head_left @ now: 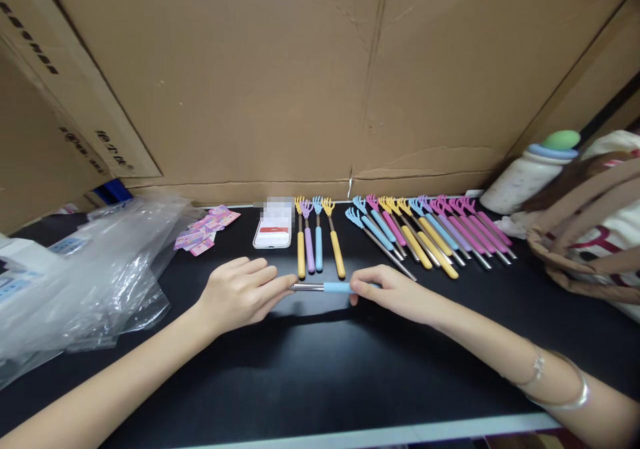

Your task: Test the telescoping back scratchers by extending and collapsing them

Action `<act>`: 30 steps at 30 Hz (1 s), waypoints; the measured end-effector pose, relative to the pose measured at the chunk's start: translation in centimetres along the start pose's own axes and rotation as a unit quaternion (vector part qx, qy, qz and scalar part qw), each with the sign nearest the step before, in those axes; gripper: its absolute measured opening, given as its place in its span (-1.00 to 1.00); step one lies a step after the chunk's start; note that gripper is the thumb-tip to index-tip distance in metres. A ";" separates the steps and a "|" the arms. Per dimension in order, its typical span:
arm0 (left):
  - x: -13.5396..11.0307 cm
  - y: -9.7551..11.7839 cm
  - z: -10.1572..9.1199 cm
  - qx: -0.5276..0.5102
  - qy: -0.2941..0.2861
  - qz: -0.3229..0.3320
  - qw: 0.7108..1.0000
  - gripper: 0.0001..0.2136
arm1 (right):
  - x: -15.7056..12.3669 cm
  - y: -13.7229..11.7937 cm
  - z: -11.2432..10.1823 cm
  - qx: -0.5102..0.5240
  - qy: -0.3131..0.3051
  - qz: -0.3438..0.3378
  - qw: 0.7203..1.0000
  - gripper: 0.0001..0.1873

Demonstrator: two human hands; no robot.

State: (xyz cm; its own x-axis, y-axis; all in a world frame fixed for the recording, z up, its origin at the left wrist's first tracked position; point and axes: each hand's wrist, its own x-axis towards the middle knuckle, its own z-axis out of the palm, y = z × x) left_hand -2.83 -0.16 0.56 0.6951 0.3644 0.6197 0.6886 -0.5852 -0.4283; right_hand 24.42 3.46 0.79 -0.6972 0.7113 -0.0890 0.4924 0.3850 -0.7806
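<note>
A light blue back scratcher (337, 287) is held level above the black table between both hands. My left hand (245, 290) is closed, its fingertips at the steel tube's left end. My right hand (387, 292) pinches the blue part from the right; the claw end does not show. Just behind stand out a few back scratchers lying upright in a row: a yellow one (301, 252), a purple one (309, 249), a blue one (319, 249) and another yellow one (338, 252). To the right lies a slanted group of several back scratchers (425, 235) in blue, pink, yellow and purple.
A phone (273, 235) lies behind my left hand, beside several pink and purple cards (205, 230). Clear plastic bags (125, 269) spread over the left side. A white bottle (520, 179) and a tan and white bag (595, 229) stand right. Cardboard (260, 82) walls the back.
</note>
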 end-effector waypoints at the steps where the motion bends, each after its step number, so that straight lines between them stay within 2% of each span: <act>1: 0.1 0.0 0.0 0.001 0.002 0.001 1.000 -0.92 | 0.0 0.0 0.0 0.004 -0.002 -0.001 1.000 -0.55; 6: 0.1 0.2 0.1 -0.010 -0.006 -0.003 1.000 -0.90 | 0.0 -0.5 0.2 -0.034 0.025 0.016 0.999 -0.58; 10: -0.2 0.4 0.2 -0.030 -0.014 -0.022 0.999 -0.89 | -0.2 -1.0 0.5 -0.088 0.091 0.014 0.992 -0.64; 14: -0.5 0.5 0.5 -0.051 -0.024 -0.045 0.997 -0.87 | -0.5 -0.9 0.9 -0.168 0.146 0.009 0.975 -0.61; 19: -0.3 0.4 0.6 -0.067 -0.035 -0.052 0.996 -0.87 | -0.8 -0.2 1.7 -0.242 0.212 -0.046 0.946 -0.59; 25: -0.5 0.3 0.7 -0.078 -0.038 -0.061 0.994 -0.86 | -0.9 0.3 1.9 -0.339 0.281 -0.140 0.887 -0.59; 27: -0.6 0.3 0.7 -0.080 -0.038 -0.062 0.994 -0.86 | -0.9 0.4 1.9 -0.348 0.291 -0.155 0.877 -0.59; 30: -0.5 0.4 0.7 -0.083 -0.038 -0.063 0.994 -0.86 | -0.8 0.4 2.0 -0.348 0.290 -0.155 0.878 -0.60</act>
State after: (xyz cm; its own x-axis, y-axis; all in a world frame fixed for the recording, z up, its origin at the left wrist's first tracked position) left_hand -2.77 -0.09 -0.38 0.6238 0.4918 0.6075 0.7319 -0.6404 -0.2330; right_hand 24.18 1.90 -0.69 -0.5698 0.6117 0.5488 0.6663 0.7348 -0.1272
